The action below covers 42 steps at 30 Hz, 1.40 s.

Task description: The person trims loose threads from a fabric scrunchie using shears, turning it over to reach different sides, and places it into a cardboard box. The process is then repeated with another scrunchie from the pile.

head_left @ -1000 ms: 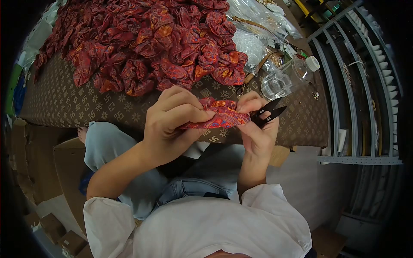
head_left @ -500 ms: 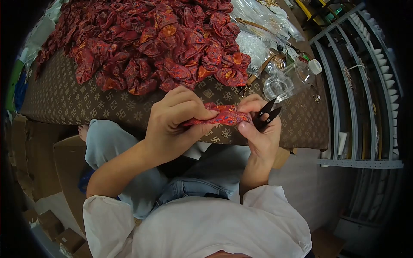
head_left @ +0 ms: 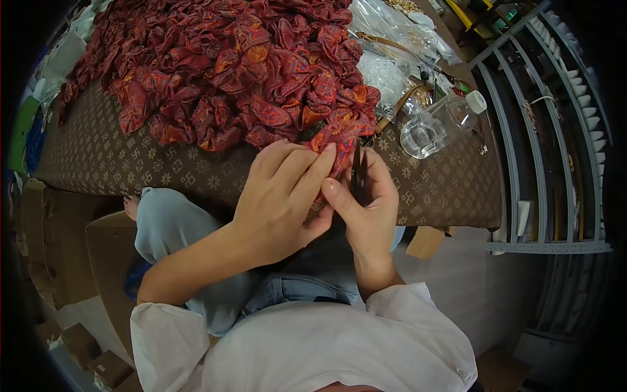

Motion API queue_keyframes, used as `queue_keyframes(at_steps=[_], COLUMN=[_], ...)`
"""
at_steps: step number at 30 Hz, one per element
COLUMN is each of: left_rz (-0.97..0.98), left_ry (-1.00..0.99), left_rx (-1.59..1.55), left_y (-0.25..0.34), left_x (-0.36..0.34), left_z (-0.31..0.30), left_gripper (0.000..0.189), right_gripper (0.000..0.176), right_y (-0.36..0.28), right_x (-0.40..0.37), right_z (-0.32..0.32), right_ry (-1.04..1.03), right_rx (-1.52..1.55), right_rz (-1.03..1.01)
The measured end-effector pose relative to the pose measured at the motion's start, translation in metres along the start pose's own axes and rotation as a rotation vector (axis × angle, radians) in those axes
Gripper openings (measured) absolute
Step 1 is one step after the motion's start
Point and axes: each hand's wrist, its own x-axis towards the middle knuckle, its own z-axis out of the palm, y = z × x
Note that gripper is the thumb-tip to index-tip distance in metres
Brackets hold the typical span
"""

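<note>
A red patterned fabric scrunchie point(head_left: 344, 157) is bunched up between my two hands, in front of the pile. My left hand point(head_left: 277, 196) is closed on it from the left, its fingers lying over the cloth and hiding much of it. From the right, my right hand point(head_left: 367, 212) pinches the lower part with the thumb. Black thread snips point(head_left: 359, 171) stick up among the right hand's fingers, their blades beside the cloth. Just beyond the fingertips lies a large heap of similar red scrunchies point(head_left: 228, 78).
The heap rests on a brown patterned cloth-covered table point(head_left: 189, 166). Right of it are a clear plastic bottle point(head_left: 431, 130) lying tilted and clear plastic bags point(head_left: 385, 78). A grey metal rack point(head_left: 539, 163) stands at the right. Cardboard boxes point(head_left: 108, 261) sit at lower left.
My hands have drawn closer together, and the scrunchie has turned from lying crosswise to upright. The snips have swung from pointing up and right to nearly straight up.
</note>
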Motion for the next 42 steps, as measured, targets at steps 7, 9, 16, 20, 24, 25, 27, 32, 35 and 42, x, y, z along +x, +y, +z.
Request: queue_keyframes(at_steps=[7,9,16,20,24,25,27,32,35,42], left_rz=[-0.225,-0.233,-0.818,-0.742,-0.812,-0.824,-0.804,-0.651,-0.710,-0.706], left_ry=[-0.144,-0.070,-0.378,-0.273,-0.301,-0.292,-0.266,-0.215,-0.244,-0.267], left_rx=[-0.394,-0.294,-1.195,-1.221,-1.195,-1.206,-1.200,-1.115,-1.154,-1.204], left_y=[-0.017,-0.020,-0.017,-0.021,-0.018,-0.017,-0.015,-0.018,-0.018,-0.019], left_x=[0.008,0.016,0.014,0.006,0.009,0.010,0.010,0.006,0.008,0.007], left_z=[-0.025,-0.033,-0.027,-0.021,-0.026,-0.028,-0.029,-0.026,-0.029,-0.028], left_gripper=[0.040,0.037,0.021,0.014,0.010,0.008,0.009,0.011,0.011,0.009], right_gripper=[0.013,0.013,0.013,0.017,0.034,0.034,0.041,0.039,0.038,0.037], right_y=[-0.017,-0.017,-0.024,-0.024,-0.038,-0.038,-0.035,-0.026,-0.024,-0.023], right_x=[0.014,0.017,0.022,0.019,0.025,0.023,0.015,0.007,0.007,0.007], right_z=[-0.016,-0.021,-0.020,-0.017,-0.023,-0.025,-0.028,-0.025,-0.024,-0.024], right_ry=[0.013,-0.135,-0.293,-0.183,-0.212,-0.215,-0.283,-0.240,-0.218,-0.242], right_rx=[0.142,0.170,0.101,-0.029,-0.453,-0.453,-0.579,-0.697,-0.715,-0.748], right_rz=[0.232,0.268,0.190,0.133,-0.325,-0.322,-0.359,-0.445,-0.487,-0.519])
